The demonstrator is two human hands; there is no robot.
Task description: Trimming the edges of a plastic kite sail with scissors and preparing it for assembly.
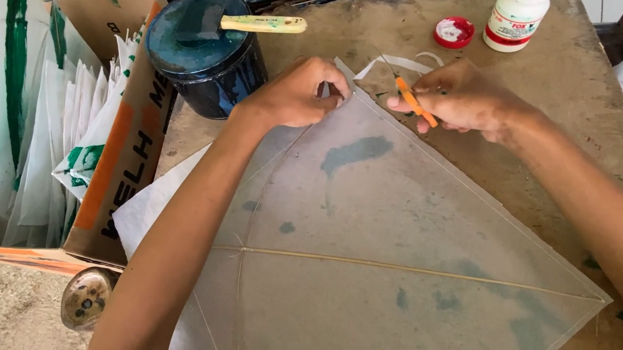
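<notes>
While the left hand pinches the top corner of a translucent, diamond-shaped kite, the right hand grips a small orange cutter there. Thin crossed sticks brace the green-smudged sheet, which lies flat on the brown worktop.

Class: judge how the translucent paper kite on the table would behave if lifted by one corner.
The kite probably feels very light: thin see-through paper on slim stick spars. It likely flexes and flutters rather than staying rigid. It seems fragile; the left hand pins its top corner.
</notes>
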